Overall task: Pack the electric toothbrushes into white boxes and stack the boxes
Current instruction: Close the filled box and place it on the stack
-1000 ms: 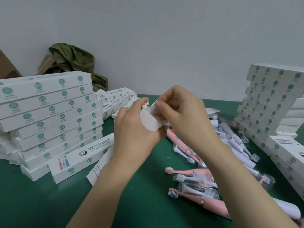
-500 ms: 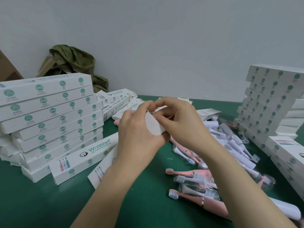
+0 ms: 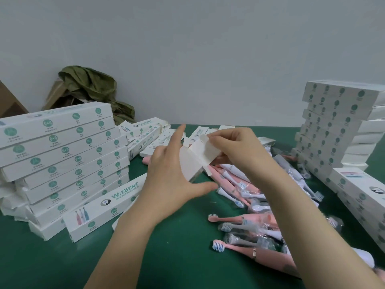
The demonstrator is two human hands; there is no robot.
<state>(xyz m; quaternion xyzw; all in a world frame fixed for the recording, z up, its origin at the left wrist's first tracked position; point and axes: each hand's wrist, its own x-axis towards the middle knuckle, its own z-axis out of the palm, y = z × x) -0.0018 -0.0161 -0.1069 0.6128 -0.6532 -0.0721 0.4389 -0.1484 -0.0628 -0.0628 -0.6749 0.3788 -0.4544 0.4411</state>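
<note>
A white box (image 3: 190,163) is held end-on above the green table (image 3: 52,263), its end flap (image 3: 205,150) standing open. My left hand (image 3: 166,182) lies against the box's left side with straight fingers, thumb stretched out under it. My right hand (image 3: 239,149) pinches the flap from the right. Pink and white electric toothbrushes (image 3: 250,197), some in clear wrap, lie in a heap below and to the right of my hands. A tall stack of white boxes (image 3: 62,155) stands at the left, and another stack (image 3: 333,130) at the right.
A loose box printed WISDENT (image 3: 104,205) leans on the left stack's front. Flat unfolded boxes (image 3: 145,132) lie at the back centre. More boxes (image 3: 358,190) sit at the right edge. A green cloth (image 3: 89,90) is heaped on cardboard by the wall.
My left hand's fingers have straightened and spread off the box end. The flap that was being folded down now stands open in my right hand's pinch. The box sits a little lower.
</note>
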